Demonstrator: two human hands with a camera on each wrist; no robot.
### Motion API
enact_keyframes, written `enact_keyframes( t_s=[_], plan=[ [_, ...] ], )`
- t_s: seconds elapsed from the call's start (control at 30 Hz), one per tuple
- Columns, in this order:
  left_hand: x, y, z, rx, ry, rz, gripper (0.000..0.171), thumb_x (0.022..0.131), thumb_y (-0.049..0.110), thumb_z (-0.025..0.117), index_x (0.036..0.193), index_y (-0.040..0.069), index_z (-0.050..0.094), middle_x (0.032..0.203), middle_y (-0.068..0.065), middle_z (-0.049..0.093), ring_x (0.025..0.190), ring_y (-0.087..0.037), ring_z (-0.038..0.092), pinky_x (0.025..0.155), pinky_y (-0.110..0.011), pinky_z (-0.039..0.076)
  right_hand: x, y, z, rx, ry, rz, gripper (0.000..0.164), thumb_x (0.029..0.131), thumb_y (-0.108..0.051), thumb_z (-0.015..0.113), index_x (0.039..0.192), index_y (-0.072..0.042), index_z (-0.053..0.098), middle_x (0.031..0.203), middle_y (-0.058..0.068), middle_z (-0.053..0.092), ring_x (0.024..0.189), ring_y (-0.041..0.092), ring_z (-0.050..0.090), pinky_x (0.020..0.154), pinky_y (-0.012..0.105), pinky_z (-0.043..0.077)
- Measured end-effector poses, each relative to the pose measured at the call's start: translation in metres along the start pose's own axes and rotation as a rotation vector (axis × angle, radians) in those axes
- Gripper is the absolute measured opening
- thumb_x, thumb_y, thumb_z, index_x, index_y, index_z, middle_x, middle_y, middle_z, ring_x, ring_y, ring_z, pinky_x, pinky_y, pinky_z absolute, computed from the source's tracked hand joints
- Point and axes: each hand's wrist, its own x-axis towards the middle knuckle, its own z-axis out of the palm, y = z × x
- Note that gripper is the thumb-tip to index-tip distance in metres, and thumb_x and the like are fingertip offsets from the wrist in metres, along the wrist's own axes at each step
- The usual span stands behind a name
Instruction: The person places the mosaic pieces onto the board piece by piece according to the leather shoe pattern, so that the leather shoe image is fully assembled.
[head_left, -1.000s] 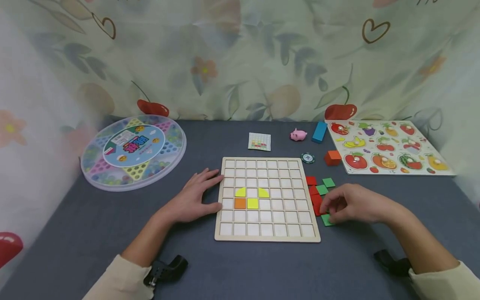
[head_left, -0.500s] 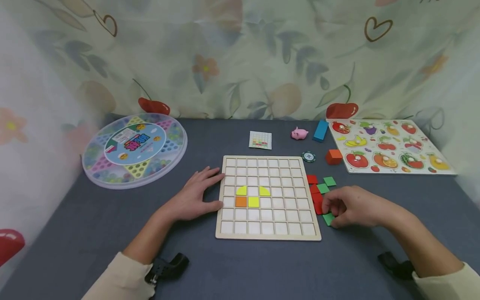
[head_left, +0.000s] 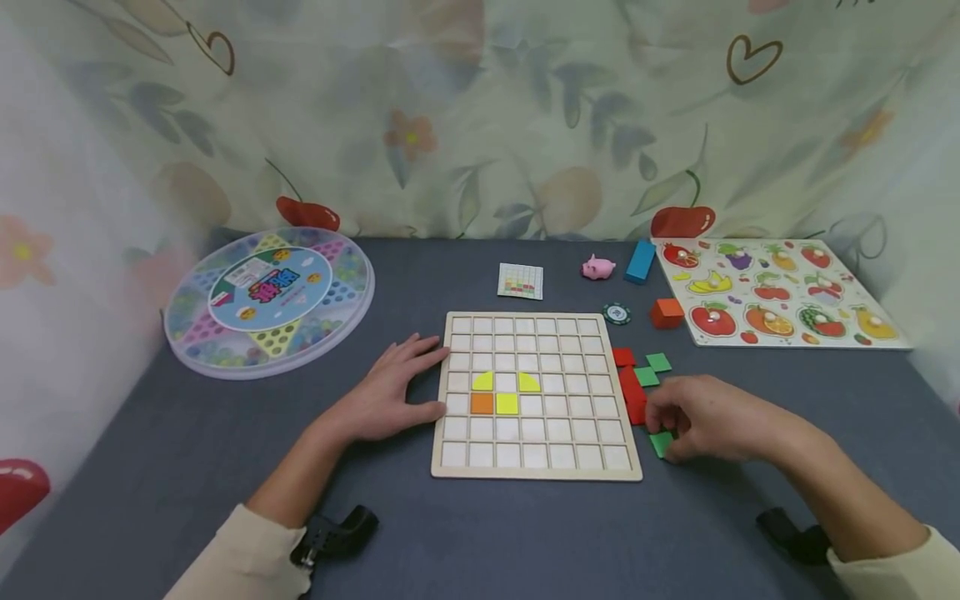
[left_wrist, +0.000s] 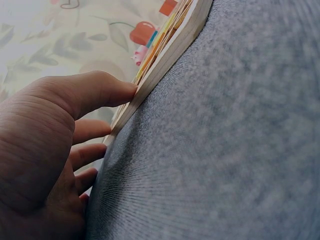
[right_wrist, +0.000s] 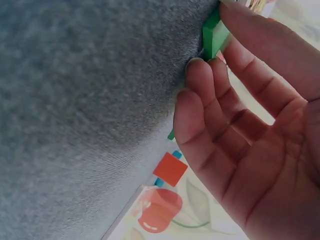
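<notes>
A wooden grid board [head_left: 438, 454] lies flat on the table. Two yellow quarter-round tiles, an orange square [head_left: 482, 403] and a yellow square [head_left: 507, 403] sit in its cells. My left hand [head_left: 386, 396] rests along the board's left edge, its thumb [left_wrist: 112, 91] and fingertips touching the rim. To the right of the board, my right hand [head_left: 708, 419] has curled fingers and pinches a green square tile [head_left: 662, 443] lying at the table surface. The thumb meets the tile [right_wrist: 214, 37] in the right wrist view. Red tiles [head_left: 632, 396] and two green tiles [head_left: 647, 377] lie just beyond the hand.
Behind the board are a small pattern card [head_left: 521, 281], a pink pig figure [head_left: 598, 267], a blue block [head_left: 641, 262], a poker chip [head_left: 617, 313] and an orange cube [head_left: 667, 313]. A fruit puzzle board [head_left: 795, 292] is at right; a round game box [head_left: 352, 308] stands at left.
My right hand has shifted slightly toward me and right, and the green tile has slid and turned with it. The red tiles beside it have moved a little. My left hand stays put.
</notes>
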Motion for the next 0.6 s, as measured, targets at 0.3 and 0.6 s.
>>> enact_keyframes(
  t_s=[0.3, 0.6],
  plan=[
    [0.001, 0.0, -0.001, -0.005, -0.008, 0.005, 0.077, 0.094, 0.037, 0.072, 0.159, 0.01, 0.042, 0.169, -0.016, 0.03, 0.161, -0.04, 0.011, 0.128, -0.062, 0.005, 0.003, -0.002, -0.014, 0.137, -0.054, 0.027, 0.023, 0.082, -0.022, 0.086, 0.089, -0.018, 0.065, 0.08, -0.003, 0.06, 0.076, 0.014, 0.057, 0.064, 0.026, 0.049],
    [-0.001, 0.001, -0.002, -0.004, -0.01, 0.001, 0.077, 0.094, 0.035, 0.072, 0.159, 0.009, 0.041, 0.169, -0.017, 0.029, 0.161, -0.04, 0.011, 0.129, -0.062, 0.005, 0.026, -0.027, -0.029, 0.241, -0.013, -0.077, 0.017, 0.09, -0.02, 0.08, 0.103, -0.012, 0.072, 0.079, 0.0, 0.066, 0.07, 0.017, 0.062, 0.064, 0.027, 0.053]
  ],
)
